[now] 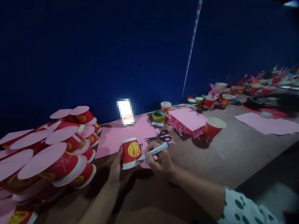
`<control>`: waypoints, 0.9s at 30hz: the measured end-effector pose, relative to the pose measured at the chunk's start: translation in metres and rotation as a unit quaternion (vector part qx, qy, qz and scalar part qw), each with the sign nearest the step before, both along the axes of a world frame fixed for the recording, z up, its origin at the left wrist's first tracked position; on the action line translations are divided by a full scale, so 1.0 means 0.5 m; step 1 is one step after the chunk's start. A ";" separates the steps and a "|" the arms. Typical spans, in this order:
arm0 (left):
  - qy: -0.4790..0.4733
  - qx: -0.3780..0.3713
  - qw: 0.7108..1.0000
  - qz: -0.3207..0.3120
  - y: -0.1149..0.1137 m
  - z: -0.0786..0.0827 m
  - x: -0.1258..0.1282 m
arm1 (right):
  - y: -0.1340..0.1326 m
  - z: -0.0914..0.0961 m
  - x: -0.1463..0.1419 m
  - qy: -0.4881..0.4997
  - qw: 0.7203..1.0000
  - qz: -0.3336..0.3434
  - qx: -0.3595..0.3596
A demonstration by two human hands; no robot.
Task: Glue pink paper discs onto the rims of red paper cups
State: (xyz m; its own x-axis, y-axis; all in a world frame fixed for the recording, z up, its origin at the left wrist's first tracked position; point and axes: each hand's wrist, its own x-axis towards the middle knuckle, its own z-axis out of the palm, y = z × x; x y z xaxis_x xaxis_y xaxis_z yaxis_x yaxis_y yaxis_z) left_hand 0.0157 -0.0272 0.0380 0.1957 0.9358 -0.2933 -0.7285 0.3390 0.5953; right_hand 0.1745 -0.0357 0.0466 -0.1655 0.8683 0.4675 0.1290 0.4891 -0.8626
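Observation:
Upside down in my left hand (119, 169) is a red paper cup (131, 153) with a yellow round emblem, its wide white rim facing down. The fingers wrap round its left side and underside. My right hand (160, 161) grips a pale marker pen (155, 151), whose tip meets the cup's lower right side near the rim. Black-handled scissors (161, 137) lie just beyond that hand. Under and behind the cup spreads pink paper (112, 140), with a further pink piece (146, 164) partly hidden by the cup and my right hand.
Stacked red cups with pink paper discs (63, 152) crowd the left. Green tape (158, 115), a glue stick (158, 124), a pile of pink paper (187, 119) and another red cup (213, 129) lie to the right. A bright pixelated patch (126, 112) stands at the blue wall.

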 end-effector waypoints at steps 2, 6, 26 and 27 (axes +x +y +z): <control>-0.003 -0.003 1.000 0.005 0.001 -0.001 0.000 | 0.000 0.000 0.000 -0.001 1.000 0.010 0.007; -0.005 -0.007 1.000 0.012 0.003 -0.003 0.000 | 0.000 0.001 0.001 -0.015 1.000 -0.001 0.011; -0.039 0.007 0.999 -0.010 0.008 -0.003 -0.005 | -0.002 0.003 0.000 0.033 0.999 -0.028 0.009; -0.043 0.008 0.999 -0.009 0.008 -0.002 -0.005 | -0.002 0.001 0.000 0.063 0.997 -0.033 -0.001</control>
State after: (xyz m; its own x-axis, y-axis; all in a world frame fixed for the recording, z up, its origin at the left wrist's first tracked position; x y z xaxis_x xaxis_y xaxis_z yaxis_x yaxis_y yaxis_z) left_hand 0.0133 -0.0231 0.0370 0.2370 0.9359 -0.2608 -0.7704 0.3446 0.5364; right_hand 0.1742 -0.0369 0.0473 -0.0480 0.8767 0.4786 0.0524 0.4807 -0.8753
